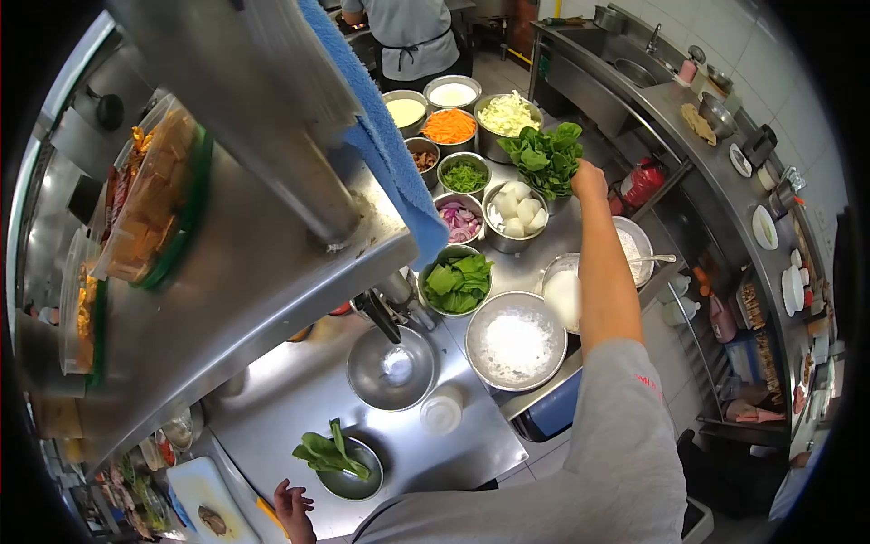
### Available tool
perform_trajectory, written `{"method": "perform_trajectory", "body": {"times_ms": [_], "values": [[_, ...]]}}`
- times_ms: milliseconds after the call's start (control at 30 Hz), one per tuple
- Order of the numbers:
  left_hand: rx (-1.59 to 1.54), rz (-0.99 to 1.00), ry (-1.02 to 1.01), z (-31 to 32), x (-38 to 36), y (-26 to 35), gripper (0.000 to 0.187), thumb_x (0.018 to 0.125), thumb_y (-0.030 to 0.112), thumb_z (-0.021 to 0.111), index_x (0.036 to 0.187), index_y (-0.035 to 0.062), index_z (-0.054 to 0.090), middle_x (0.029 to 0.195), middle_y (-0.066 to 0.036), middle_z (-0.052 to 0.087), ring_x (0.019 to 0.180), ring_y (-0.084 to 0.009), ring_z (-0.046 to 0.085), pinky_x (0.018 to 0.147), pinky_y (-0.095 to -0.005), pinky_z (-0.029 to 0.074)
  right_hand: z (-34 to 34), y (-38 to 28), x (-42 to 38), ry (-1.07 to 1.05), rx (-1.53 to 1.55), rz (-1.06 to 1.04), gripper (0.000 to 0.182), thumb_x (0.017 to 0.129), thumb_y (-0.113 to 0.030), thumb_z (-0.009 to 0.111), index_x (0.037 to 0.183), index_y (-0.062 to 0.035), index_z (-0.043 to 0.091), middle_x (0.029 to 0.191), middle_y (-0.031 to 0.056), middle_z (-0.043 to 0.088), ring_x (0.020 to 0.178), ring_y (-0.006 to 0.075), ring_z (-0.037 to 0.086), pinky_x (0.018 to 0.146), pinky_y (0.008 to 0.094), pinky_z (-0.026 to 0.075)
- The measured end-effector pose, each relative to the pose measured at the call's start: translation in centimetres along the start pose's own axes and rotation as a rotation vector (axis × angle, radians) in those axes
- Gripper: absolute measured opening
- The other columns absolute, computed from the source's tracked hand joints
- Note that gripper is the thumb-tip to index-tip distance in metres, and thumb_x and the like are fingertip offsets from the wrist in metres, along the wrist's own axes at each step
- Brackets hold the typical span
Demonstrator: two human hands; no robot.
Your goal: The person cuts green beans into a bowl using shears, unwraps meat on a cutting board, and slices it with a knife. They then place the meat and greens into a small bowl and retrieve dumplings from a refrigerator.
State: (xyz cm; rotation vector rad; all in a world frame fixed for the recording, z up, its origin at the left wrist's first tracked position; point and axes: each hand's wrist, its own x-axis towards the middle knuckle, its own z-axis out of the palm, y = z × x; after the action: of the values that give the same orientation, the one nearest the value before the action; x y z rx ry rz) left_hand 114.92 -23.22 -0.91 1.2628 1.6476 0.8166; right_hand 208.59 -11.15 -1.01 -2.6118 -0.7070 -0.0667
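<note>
My right hand (589,179) reaches out to a heap of leafy greens (546,159) at the back of the steel table. Its fingers are closed at the right edge of the leaves, and the fingertips are hidden. Low in the view, my left hand (294,510) is empty, its fingers loosely curled and apart. Close to it stands a small metal bowl (367,482) with a few stemmed green leaves (331,456) leaning over the rim. A pot of whole peeled white pieces (517,210) and a pot of shredded pale vegetable (508,114) adjoin the greens.
More pots hold shredded carrot (449,126), sliced red onion (459,221) and cut leaves (459,283). A bowl of white powder (515,342) sits nearer. A steel shelf with a blue towel (399,154) overhangs the left. A knife (263,512) lies by a cutting board (210,503). Another person (415,41) stands behind.
</note>
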Motion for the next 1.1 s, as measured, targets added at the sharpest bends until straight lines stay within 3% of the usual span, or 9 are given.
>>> {"method": "perform_trajectory", "body": {"times_ms": [167,233,367,433,467,633,767,900,1100], "values": [[-0.026,-0.088,-0.055,-0.6,-0.9,-1.5,0.042,0.101,0.023,0.066,0.138,0.0066,0.052,0.102,-0.006,0.068,0.07,-0.0123,0.065,0.057,-0.0237,0.051,-0.5,-0.1,0.8,-0.1,-0.039,-0.074,0.041,0.088,-0.017,0.067,0.128,-0.0111,0.067,0.119,0.0204,0.072,0.115,0.039,0.067,0.099,0.0459,0.052],[-0.06,-0.167,-0.082,-0.8,-1.4,-2.8,0.043,0.101,0.025,0.066,0.138,0.0068,0.052,0.104,-0.007,0.068,0.07,-0.0145,0.066,0.058,-0.0247,0.052,-3.6,-2.8,-3.1,0.296,-0.017,-0.079,0.041,0.086,-0.014,0.07,0.126,-0.0066,0.066,0.113,0.0193,0.072,0.11,0.0384,0.068,0.098,0.0436,0.052],[-0.079,-0.24,-0.134,0.3,-1.9,-3.6,0.042,0.102,0.027,0.063,0.137,0.0067,0.052,0.106,-0.009,0.067,0.072,-0.0183,0.069,0.059,-0.0285,0.055,-6.4,-5.5,-7.1,0.222,0.239,-0.311,0.046,0.088,-0.014,0.07,0.133,-0.0131,0.062,0.118,0.0183,0.07,0.117,0.0377,0.065,0.101,0.046,0.052],[-0.19,-0.362,-0.249,1.6,-1.5,-3.2,0.045,0.102,0.022,0.063,0.14,0.0027,0.047,0.115,-0.014,0.063,0.078,-0.023,0.072,0.059,-0.0329,0.059,-5.9,-7.6,-8.6,-0.436,0.272,-0.39,0.044,0.089,-0.018,0.073,0.13,-0.0097,0.063,0.114,0.0188,0.072,0.111,0.0381,0.067,0.097,0.0467,0.052],[-0.167,-0.373,-0.252,2.2,-1.2,-3.5,0.046,0.102,0.024,0.063,0.139,0.0016,0.047,0.111,-0.014,0.063,0.079,-0.0266,0.072,0.06,-0.0363,0.061,-4.4,-8.1,-9.0,-0.443,0.273,-0.412,0.044,0.089,-0.018,0.073,0.13,-0.0097,0.063,0.114,0.0188,0.072,0.111,0.0381,0.067,0.097,0.0467,0.052],[-0.196,-0.404,-0.24,5.2,1.0,-3.0,0.047,0.097,0.026,0.071,0.128,-0.0027,0.052,0.11,-0.015,0.066,0.094,-0.0261,0.072,0.068,-0.0404,0.064,1.5,-12.6,-10.2,-0.119,-0.129,-0.303,0.044,0.101,-0.047,0.054,0.125,-0.0109,0.063,0.116,0.025,0.07,0.111,0.0451,0.067,0.092,0.059,0.054],[-0.172,-0.354,-0.116,4.7,2.3,-5.7,0.017,0.091,0.013,0.07,0.094,0.005,0.056,0.077,-0.003,0.06,0.062,-0.0133,0.059,0.051,-0.0312,0.053,3.6,-15.3,-11.3,-0.052,-0.084,-0.23,0.051,0.098,-0.054,0.057,0.128,-0.0137,0.063,0.131,0.024,0.06,0.114,0.05,0.064,0.093,0.06,0.053],[-0.309,-0.351,0.009,2.6,1.2,-8.8,0.018,0.092,0.013,0.069,0.09,0.0082,0.052,0.076,-0.003,0.057,0.06,-0.0132,0.058,0.05,-0.0318,0.053,4.6,-15.1,-10.4,-0.111,-0.33,-0.201,0.049,0.092,-0.043,0.071,0.136,-0.0244,0.06,0.143,0.0153,0.055,0.126,0.0434,0.06,0.097,0.0589,0.052],[-0.582,-0.388,0.263,-1.5,-0.5,-9.2,0.024,0.099,0.022,0.07,0.092,0.0103,0.05,0.08,-0.003,0.058,0.066,-0.0151,0.062,0.06,-0.036,0.063,1.6,-16.9,-12.1,-0.256,-0.361,-0.283,0.049,0.094,-0.02,0.055,0.142,-0.0297,0.055,0.14,0.0134,0.064,0.13,0.0382,0.06,0.102,0.0565,0.049]]}}
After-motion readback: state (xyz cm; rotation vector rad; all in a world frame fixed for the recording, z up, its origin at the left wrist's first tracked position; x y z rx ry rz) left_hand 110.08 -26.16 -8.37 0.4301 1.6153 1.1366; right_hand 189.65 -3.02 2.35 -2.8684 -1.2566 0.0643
